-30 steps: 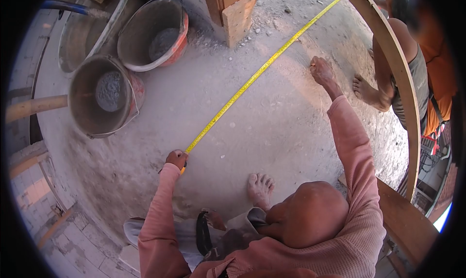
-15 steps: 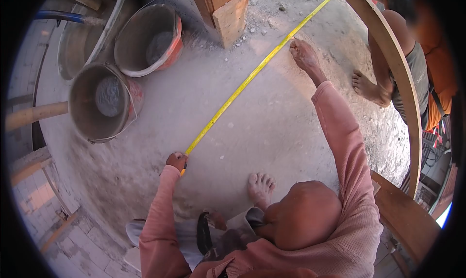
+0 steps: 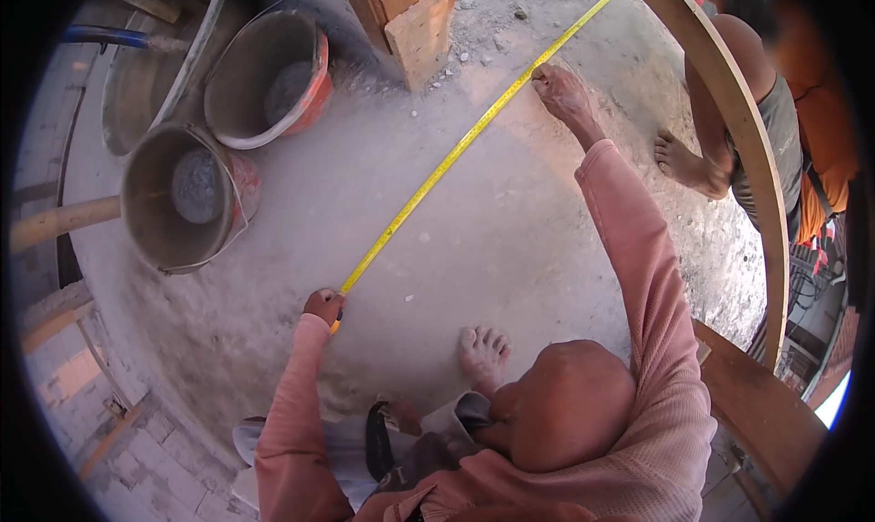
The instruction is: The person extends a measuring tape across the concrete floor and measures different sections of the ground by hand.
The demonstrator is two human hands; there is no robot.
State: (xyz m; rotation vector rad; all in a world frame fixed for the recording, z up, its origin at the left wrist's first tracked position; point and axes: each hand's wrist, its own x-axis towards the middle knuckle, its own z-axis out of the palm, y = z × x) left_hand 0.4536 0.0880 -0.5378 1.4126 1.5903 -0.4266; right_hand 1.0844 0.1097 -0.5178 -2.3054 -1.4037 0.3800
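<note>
A yellow tape measure (image 3: 436,178) stretches diagonally over the grey concrete floor, its far end running past the top edge of the view. My left hand (image 3: 322,305) is closed round the tape's case at the near end; only a bit of its yellow-and-black edge shows. Farther up the blade, my right hand (image 3: 562,96) rests low by the floor with its fingers pinched together at the blade's right edge. Whether these fingertips grip the blade or some small thing cannot be made out.
Two dirty buckets, one (image 3: 137,199) nearer and one (image 3: 219,112) behind, stand at the left beside a wooden pole (image 3: 64,221). A wooden post (image 3: 415,30) rises at the top. At the right, a person's bare foot (image 3: 690,165) lies behind a curved-looking board (image 3: 761,158).
The whole view has shifted slightly to the left. My right hand has come closer to the tape blade, its fingertips now at the edge. My left hand keeps its hold on the case.
</note>
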